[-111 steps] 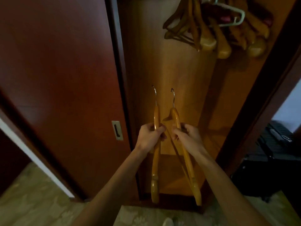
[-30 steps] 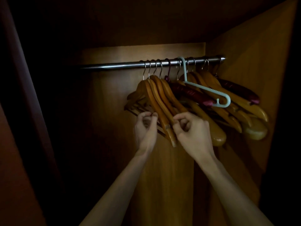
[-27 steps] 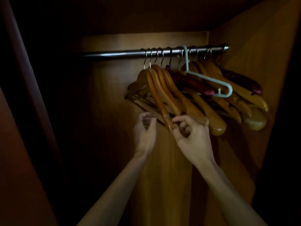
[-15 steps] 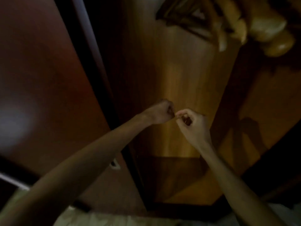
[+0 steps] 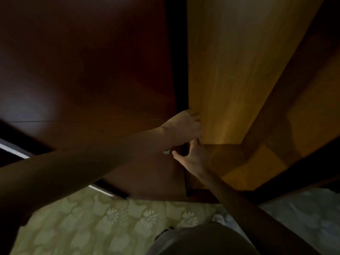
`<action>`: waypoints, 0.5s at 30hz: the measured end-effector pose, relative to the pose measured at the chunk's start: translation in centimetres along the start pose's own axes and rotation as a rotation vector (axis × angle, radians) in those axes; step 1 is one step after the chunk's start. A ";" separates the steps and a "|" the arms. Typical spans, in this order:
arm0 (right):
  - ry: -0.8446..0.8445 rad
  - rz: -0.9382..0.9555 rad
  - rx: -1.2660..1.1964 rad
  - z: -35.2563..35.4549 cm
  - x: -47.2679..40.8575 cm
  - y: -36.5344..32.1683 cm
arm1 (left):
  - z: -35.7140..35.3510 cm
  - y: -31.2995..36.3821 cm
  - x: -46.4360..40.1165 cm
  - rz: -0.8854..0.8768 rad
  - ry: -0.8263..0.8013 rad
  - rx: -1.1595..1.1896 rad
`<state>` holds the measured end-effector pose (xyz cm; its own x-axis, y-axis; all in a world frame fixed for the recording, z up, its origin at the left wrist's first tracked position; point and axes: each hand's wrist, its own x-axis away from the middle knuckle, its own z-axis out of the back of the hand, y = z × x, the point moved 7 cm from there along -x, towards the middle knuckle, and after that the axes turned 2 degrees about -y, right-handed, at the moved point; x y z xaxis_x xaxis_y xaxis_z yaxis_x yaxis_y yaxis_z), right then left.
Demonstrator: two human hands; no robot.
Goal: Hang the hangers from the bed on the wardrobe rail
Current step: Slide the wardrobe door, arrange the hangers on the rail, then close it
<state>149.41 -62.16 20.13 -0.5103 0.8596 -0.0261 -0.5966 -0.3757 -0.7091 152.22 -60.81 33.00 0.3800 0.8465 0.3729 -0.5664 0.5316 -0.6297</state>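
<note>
No hanger and no rail are in view; the camera looks down at the lower wardrobe. My left hand (image 5: 184, 125) grips the right edge of the dark red sliding wardrobe door (image 5: 92, 80), fingers curled round it. Just below, my right hand (image 5: 194, 158) holds the same edge, thumb spread on the door front beside the small metal door handle (image 5: 167, 152) and fingers hidden behind the edge. Neither hand holds a hanger.
The open wardrobe compartment shows its light wooden back panel (image 5: 230, 70) and its bottom shelf (image 5: 226, 159). A green floral carpet (image 5: 110, 218) covers the floor below. A pale foot or slipper (image 5: 219, 219) shows near the wardrobe base.
The two hangers went onto the rail and my hands let go. My view dropped from the rail to the floor, and both hands moved left onto the door's edge.
</note>
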 end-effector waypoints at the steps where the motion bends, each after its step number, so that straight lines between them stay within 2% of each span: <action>1: 0.045 -0.029 0.020 -0.8 0.2 -0.4 | -0.5 0.3 0.5 -0.022 0.016 -0.068; 7: 0.291 -0.152 0.029 -2.8 0.6 -2.3 | -4.6 1.3 3.0 -0.107 0.023 -0.372; 11: 0.370 -0.147 0.087 -2.0 1.1 -2.4 | -4.2 1.1 3.6 -0.127 0.121 -0.363; 15: 0.376 -0.153 0.188 -1.4 1.1 -2.6 | -4.3 0.8 3.7 -0.161 0.169 -0.393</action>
<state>151.34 -59.76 20.96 -0.1678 0.9633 -0.2096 -0.7675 -0.2611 -0.5855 156.31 -57.37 30.98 0.5727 0.7202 0.3915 -0.1824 0.5776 -0.7957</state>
